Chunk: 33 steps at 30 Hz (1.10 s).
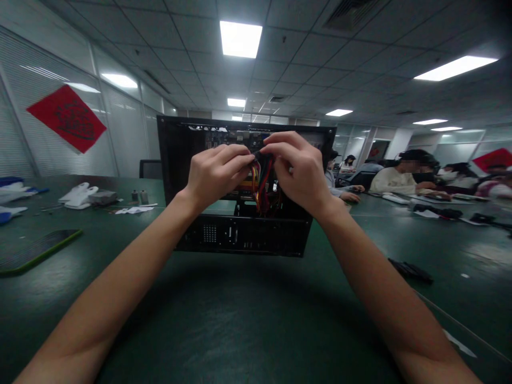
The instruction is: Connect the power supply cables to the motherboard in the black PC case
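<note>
While black rectangular metal computer case [276, 237] stands open-sided on dark green tabletop [224, 314], left hand [218, 173] pinches upper end of multicoloured cable bundle [262, 194] at case's opening. Right hand [302, 170]: fingers curled, tips at bundle; cannot tell if pinching.

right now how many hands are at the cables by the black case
2: the left hand, left of the coloured cables, and the right hand, right of them. No others appear hidden there.

Around me is an office-like workroom: glass partitions [126, 125], blinds [16, 96], ceiling light panels [240, 39], people [388, 180] seated along a green table [224, 320], an open computer case [276, 236]
</note>
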Motion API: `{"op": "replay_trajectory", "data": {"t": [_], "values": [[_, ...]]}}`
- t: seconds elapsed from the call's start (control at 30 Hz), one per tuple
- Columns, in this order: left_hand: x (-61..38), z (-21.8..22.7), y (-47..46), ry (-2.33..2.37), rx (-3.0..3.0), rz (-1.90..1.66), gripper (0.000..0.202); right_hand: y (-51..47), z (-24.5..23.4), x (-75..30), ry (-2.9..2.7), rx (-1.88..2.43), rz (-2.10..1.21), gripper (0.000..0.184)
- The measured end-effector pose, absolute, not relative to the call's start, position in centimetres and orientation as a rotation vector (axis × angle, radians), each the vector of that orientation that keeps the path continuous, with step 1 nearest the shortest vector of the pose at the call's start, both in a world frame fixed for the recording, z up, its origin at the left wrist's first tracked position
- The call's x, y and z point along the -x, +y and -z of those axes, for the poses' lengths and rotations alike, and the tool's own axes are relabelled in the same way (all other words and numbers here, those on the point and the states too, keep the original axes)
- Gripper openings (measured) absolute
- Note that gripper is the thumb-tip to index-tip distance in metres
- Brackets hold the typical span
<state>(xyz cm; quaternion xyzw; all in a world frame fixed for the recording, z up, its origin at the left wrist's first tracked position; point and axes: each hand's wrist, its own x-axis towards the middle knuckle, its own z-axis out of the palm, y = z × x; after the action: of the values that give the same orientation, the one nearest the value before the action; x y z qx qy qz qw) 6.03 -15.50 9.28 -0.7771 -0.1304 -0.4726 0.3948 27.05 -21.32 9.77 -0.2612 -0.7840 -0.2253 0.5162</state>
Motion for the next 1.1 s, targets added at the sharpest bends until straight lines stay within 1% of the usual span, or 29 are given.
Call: {"op": "replay_trajectory", "data": {"t": [0.1, 0.17, 0.33, 0.4, 0.47, 0.57, 0.67, 0.87, 1.1], "values": [[-6.0, -9.1, -15.1, -0.366, 1.954, 1.208, 0.026, -20.1, -9.0, -27.1, -1.975, 0.646, 0.755, 0.036], [-6.1, -9.0, -14.7, -0.39, 1.961, 1.19, 0.026, -19.2, -8.4, -27.0, -2.007, 0.723, 0.847, 0.037], [-6.4, -7.9, -12.7, -0.531, 2.119, 1.02, 0.025, -17.1, -6.5, -26.3, -2.105, 1.211, 0.973, 0.033], [-6.4, -7.2, -11.6, -0.654, 2.179, 0.943, 0.024, -16.0, -5.5, -26.1, -2.156, 1.401, 0.925, 0.032], [-6.3, -6.5, -10.6, -0.778, 2.226, 0.895, 0.024, -14.7, -4.6, -26.2, -2.196, 1.552, 0.807, 0.034], [-6.2, -5.6, -9.2, -0.925, 2.295, 0.833, 0.026, -12.6, -3.4, -27.1, -2.234, 1.676, 0.639, 0.031], [-6.7, -4.8, -8.3, -1.003, 2.375, 0.691, 0.029, -11.1, -2.7, -28.2, -2.26, 1.703, 0.569, 0.027], [-9.2, -3.7, -6.8, -1.049, 2.408, 0.323, 0.032, -10.4, -2.3, -28.3, -2.308, 1.707, 0.498, 0.028], [-9.7, -3.7, -5.9, -1.106, 2.377, 0.254, 0.034, -10.4, -2.2, -28.0, -2.325, 1.709, 0.468, 0.031]]}}
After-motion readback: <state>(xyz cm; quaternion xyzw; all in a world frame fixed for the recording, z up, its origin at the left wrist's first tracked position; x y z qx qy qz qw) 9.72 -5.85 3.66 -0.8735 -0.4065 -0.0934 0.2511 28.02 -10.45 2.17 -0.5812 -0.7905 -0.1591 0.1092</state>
